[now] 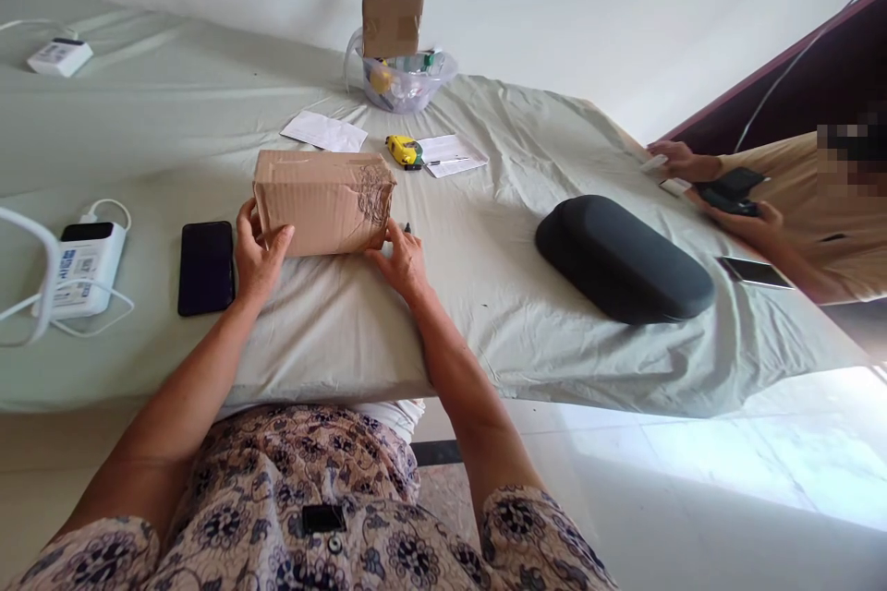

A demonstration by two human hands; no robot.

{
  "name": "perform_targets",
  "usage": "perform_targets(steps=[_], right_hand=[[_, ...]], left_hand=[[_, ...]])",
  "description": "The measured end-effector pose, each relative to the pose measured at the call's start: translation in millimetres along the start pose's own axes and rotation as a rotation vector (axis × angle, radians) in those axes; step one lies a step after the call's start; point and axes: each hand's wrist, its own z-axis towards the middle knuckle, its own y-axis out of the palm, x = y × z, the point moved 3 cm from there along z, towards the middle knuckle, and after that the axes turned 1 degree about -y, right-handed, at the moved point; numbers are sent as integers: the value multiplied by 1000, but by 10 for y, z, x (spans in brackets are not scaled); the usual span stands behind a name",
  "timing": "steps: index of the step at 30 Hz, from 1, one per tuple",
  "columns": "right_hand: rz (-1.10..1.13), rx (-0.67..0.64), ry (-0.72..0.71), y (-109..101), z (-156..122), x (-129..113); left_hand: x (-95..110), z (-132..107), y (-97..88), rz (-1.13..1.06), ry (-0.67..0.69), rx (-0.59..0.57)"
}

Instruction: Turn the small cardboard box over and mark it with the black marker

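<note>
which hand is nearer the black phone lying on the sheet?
Left. The left hand grips the cardboard box's end right beside the black phone; the right hand is at the box's far end.
</note>
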Motion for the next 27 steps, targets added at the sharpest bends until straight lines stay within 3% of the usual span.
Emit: perform_targets(steps=[7,20,23,27], right_hand=[[71,91,-7,30,-4,-13],[317,0,-172,-34,-16,-19],[373,-16,-124,-91,-24,-71],[394,60,-36,-182,-15,-127]], left_hand=[[33,18,-52,70,30,20],[-76,53,-101,71,45,134],[-84,55,-102,82,45,135],[-107,44,-53,91,-16,81]])
